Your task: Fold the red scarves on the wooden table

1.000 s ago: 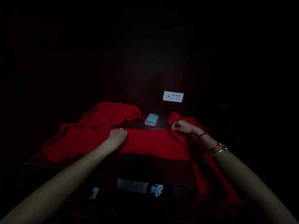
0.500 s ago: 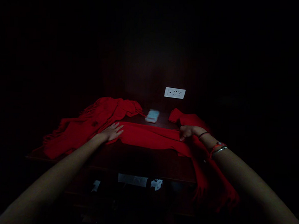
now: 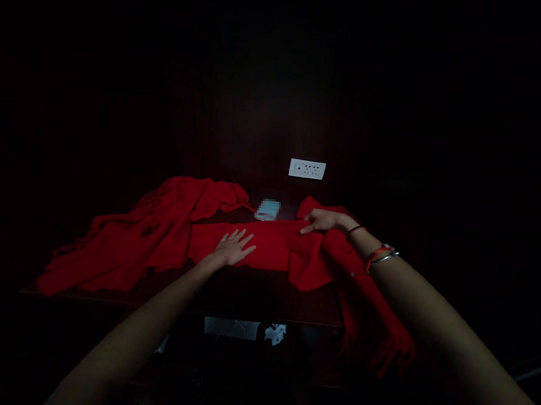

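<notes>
A red scarf [image 3: 270, 249] is laid flat across the middle of the bench [image 3: 247, 293], where it is pressed by the left hand [image 3: 232, 249], fingers spread wide. Toward the bench's right end, it is pinched between the fingers of the right hand [image 3: 319, 221]. A fringed red shawl [image 3: 170, 218] is heaped at the bench's left.

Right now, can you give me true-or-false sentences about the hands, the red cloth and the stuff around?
1. The left hand lies spread on the red cloth. True.
2. The right hand touches the socket. False: the right hand is at the red cloth; the socket is higher up.
3. Bands circle the left arm. False: the bands circle the right arm.
4. A fringed end hangs past the table. True.
</notes>
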Demonstrator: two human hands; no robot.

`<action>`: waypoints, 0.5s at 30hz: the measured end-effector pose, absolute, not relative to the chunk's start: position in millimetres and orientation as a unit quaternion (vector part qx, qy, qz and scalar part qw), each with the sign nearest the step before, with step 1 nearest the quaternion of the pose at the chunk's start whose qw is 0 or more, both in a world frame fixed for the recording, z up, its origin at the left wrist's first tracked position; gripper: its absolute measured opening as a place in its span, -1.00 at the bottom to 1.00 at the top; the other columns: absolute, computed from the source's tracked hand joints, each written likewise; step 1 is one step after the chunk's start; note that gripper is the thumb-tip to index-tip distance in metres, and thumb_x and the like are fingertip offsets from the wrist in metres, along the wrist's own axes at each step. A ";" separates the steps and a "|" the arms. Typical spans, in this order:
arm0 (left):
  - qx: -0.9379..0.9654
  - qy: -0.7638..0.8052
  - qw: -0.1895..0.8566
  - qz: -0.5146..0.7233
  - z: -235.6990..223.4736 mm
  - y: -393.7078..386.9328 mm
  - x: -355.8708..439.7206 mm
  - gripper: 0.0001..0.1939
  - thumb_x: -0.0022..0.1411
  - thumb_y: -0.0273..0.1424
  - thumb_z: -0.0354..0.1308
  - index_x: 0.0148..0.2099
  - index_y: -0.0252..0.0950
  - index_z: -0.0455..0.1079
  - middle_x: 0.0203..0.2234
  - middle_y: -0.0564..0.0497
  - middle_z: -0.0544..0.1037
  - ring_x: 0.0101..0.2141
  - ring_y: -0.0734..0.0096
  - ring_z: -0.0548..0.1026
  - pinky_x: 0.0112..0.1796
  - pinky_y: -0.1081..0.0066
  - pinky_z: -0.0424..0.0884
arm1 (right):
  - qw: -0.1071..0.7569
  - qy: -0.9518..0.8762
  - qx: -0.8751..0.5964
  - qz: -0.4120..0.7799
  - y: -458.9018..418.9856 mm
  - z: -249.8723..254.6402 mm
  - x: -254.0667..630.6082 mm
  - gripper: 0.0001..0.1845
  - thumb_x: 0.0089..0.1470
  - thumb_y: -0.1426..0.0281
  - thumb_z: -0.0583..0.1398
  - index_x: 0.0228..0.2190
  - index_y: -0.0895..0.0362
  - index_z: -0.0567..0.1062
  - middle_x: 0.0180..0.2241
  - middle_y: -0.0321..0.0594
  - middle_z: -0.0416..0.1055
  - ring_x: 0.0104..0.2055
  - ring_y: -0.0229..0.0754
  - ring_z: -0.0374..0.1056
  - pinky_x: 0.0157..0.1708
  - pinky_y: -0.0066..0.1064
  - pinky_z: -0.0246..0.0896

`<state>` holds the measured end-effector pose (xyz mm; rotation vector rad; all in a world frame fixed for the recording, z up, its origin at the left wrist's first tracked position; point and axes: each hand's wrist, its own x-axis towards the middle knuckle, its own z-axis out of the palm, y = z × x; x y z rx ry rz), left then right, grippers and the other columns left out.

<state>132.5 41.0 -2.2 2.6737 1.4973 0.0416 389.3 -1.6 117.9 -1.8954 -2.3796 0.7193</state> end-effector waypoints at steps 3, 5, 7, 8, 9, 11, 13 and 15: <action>0.870 0.490 0.047 -0.007 -12.9 70.8 87.2 -0.41 0.16 -0.05 -0.36 0.20 -0.14 -0.22 0.16 -0.02 -0.20 0.12 0.20 -0.21 0.03 0.17 -0.14 | -0.116 -0.747 -0.611 0.235 -10.2 108.9 408.5 -0.65 -0.40 0.21 0.26 -0.55 0.23 0.45 -0.57 -0.28 0.33 -0.50 -0.30 0.20 -0.46 -0.49 0.07; 0.865 0.498 0.046 -0.023 -13.0 86.2 58.8 -0.41 0.17 -0.08 -0.37 0.20 -0.18 -0.23 0.15 -0.04 -0.21 0.12 0.20 -0.23 0.03 0.19 -0.15 | -0.130 -0.749 -0.607 0.233 -14.8 104.1 420.7 -0.67 -0.39 0.23 0.26 -0.56 0.23 0.45 -0.53 -0.24 0.35 -0.43 -0.25 0.22 -0.37 -0.46 0.07; 0.856 0.515 0.043 -0.034 -10.1 94.0 40.7 -0.41 0.18 -0.10 -0.36 0.20 -0.22 -0.23 0.15 -0.07 -0.22 0.12 0.19 -0.23 0.03 0.20 -0.14 | -0.097 -0.764 -0.593 0.235 -17.6 103.6 428.7 -0.69 -0.33 0.22 0.24 -0.55 0.23 0.44 -0.52 -0.23 0.35 -0.41 -0.25 0.22 -0.32 -0.45 0.06; 0.850 0.523 0.041 -0.039 -8.5 95.5 36.0 -0.41 0.18 -0.11 -0.35 0.20 -0.24 -0.23 0.15 -0.08 -0.21 0.12 0.19 -0.22 0.03 0.21 -0.13 | -0.058 -0.773 -0.584 0.240 -18.9 106.1 430.6 -0.69 -0.29 0.21 0.21 -0.53 0.23 0.43 -0.51 -0.24 0.34 -0.41 -0.26 0.21 -0.32 -0.45 0.06; 0.845 0.531 0.041 -0.047 -6.9 96.1 33.8 -0.41 0.18 -0.12 -0.35 0.20 -0.26 -0.22 0.15 -0.10 -0.20 0.12 0.19 -0.21 0.03 0.23 -0.12 | -0.009 -0.779 -0.576 0.247 -20.6 110.8 431.1 -0.68 -0.24 0.20 0.18 -0.51 0.22 0.41 -0.49 -0.26 0.34 -0.41 -0.27 0.21 -0.33 -0.45 0.06; 0.839 0.538 0.046 -0.067 -4.8 96.2 33.9 -0.41 0.19 -0.14 -0.33 0.20 -0.30 -0.21 0.14 -0.14 -0.18 0.12 0.20 -0.19 0.03 0.26 -0.11 | 0.115 -0.778 -0.565 0.251 -26.6 126.8 428.0 -0.67 -0.15 0.18 0.10 -0.46 0.22 0.37 -0.46 -0.26 0.32 -0.42 -0.31 0.18 -0.37 -0.48 0.07; 0.838 0.538 0.052 -0.078 -4.1 96.9 35.1 -0.41 0.18 -0.14 -0.32 0.20 -0.31 -0.19 0.14 -0.16 -0.16 0.12 0.20 -0.16 0.02 0.27 -0.08 | 0.232 -0.758 -0.558 0.247 -36.2 149.1 422.2 -0.69 -0.11 0.21 0.07 -0.42 0.23 0.33 -0.46 -0.25 0.30 -0.45 -0.35 0.16 -0.42 -0.53 0.06; 0.843 0.533 0.040 -0.053 -4.5 98.7 33.9 -0.41 0.16 -0.12 -0.29 0.18 -0.31 -0.11 0.13 -0.18 -0.08 0.11 0.17 -0.10 0.00 0.24 -0.03 | 0.282 -0.741 -0.551 0.262 -47.3 171.1 417.7 -0.70 -0.11 0.27 0.08 -0.34 0.22 0.31 -0.45 -0.24 0.30 -0.45 -0.36 0.16 -0.44 -0.55 0.06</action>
